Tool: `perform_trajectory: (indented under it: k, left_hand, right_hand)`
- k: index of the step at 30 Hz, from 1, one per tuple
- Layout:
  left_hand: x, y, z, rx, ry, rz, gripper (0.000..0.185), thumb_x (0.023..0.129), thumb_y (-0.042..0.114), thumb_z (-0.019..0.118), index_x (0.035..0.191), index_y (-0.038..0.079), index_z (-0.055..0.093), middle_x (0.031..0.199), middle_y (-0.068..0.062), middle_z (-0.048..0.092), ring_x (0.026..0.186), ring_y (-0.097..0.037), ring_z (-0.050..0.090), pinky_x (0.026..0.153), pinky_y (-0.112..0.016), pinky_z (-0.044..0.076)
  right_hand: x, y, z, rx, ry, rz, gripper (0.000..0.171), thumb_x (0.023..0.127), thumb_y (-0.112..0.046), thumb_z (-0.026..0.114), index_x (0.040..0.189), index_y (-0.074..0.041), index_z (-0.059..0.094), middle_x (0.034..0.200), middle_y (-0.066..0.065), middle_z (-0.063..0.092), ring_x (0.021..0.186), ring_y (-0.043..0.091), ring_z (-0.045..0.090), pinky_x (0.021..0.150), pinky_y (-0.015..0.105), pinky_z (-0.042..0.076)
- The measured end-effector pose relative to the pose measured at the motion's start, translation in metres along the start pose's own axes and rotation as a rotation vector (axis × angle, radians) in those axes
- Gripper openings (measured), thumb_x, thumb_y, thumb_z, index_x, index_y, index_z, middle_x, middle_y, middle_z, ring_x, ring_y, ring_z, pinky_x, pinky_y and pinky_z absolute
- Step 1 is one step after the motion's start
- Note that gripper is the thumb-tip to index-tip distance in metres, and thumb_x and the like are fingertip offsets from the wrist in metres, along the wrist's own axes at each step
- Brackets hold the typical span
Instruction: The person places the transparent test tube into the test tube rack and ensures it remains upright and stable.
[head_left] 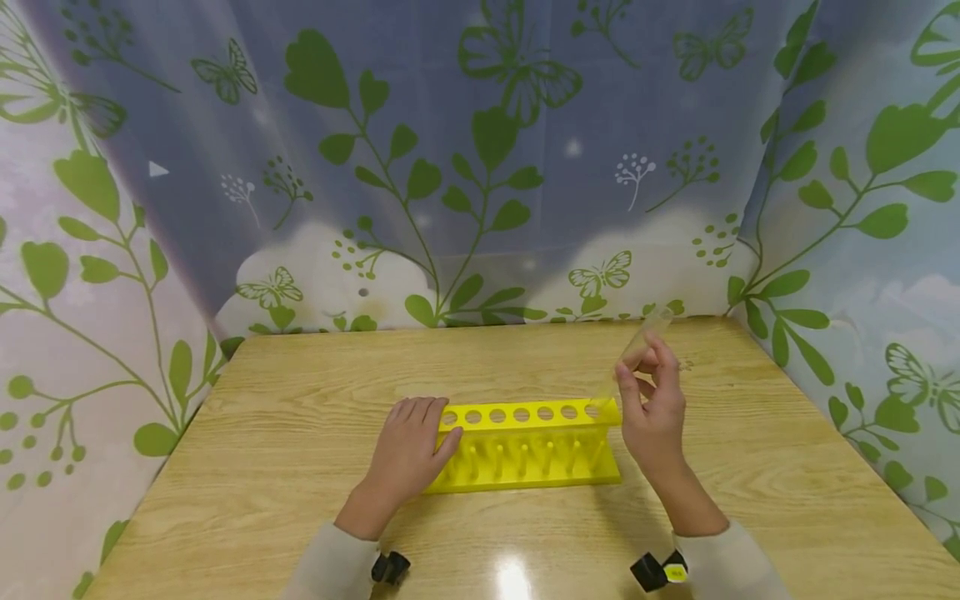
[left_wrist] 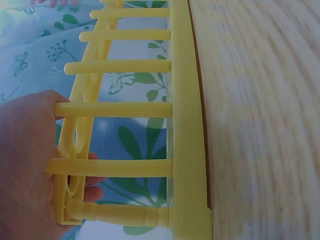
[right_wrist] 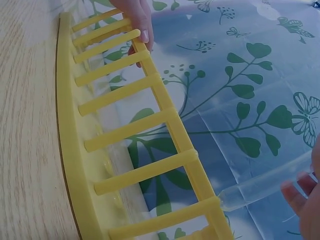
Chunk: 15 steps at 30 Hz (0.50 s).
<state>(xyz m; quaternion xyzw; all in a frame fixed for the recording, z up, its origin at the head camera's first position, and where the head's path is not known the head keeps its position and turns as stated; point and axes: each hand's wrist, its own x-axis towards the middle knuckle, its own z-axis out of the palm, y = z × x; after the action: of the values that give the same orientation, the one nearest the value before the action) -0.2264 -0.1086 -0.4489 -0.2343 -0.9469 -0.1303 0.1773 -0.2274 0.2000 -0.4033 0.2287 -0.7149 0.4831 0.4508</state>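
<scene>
Holding a clear tube (head_left: 637, 354) tilted over the right end of the yellow rack (head_left: 525, 450), the right hand (head_left: 652, 408) pinches it near its upper part between thumb and fingers; the tube's rounded lower end sits at the rim of the rightmost hole, as the right wrist view shows, not yet dropped through. The left hand (head_left: 408, 450) rests on the rack's left end with fingers laid fairly straight over its top plate, thumb at the front edge, steadying it on the wooden surface (head_left: 300, 417).

Judging by this, the work is at its start: the one tube is only being lined up, and every other hole looks unfilled, so seating this tube upright remains.

Counted: one rack, one tube, two hands. The top plate shows seven holes in the head view, the rightmost partly masked by the tube. Six pegs stand along the rack's front, as far as I can tell.
</scene>
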Motion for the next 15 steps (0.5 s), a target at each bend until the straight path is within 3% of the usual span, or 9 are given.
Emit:
perform_trajectory:
  k: [7, 15]
  left_hand:
    - [-0.0002, 0.0001, 0.0002, 0.006, 0.003, -0.001, 0.051, 0.098, 0.04, 0.052, 0.129, 0.001, 0.055, 0.124, -0.013, 0.059, 0.116, -0.031, 0.053, 0.106, -0.048, 0.036]
    - [0.0, 0.0016, -0.0026, -0.002, -0.007, -0.01, 0.051, 0.098, 0.04, 0.052, 0.129, 0.0, 0.055, 0.124, -0.014, 0.059, 0.116, -0.032, 0.053, 0.107, -0.048, 0.035]
  right_hand:
    - [-0.0013, -0.0022, -0.0003, 0.014, -0.014, 0.051, 0.049, 0.092, 0.014, 0.052, 0.138, 0.005, 0.037, 0.093, 0.018, 0.051, 0.09, 0.006, 0.052, 0.077, 0.012, 0.048]
    - [-0.0032, -0.0021, 0.0021, 0.007, -0.02, 0.065, 0.049, 0.093, 0.013, 0.052, 0.139, 0.004, 0.037, 0.093, 0.019, 0.051, 0.09, 0.004, 0.053, 0.077, 0.011, 0.047]
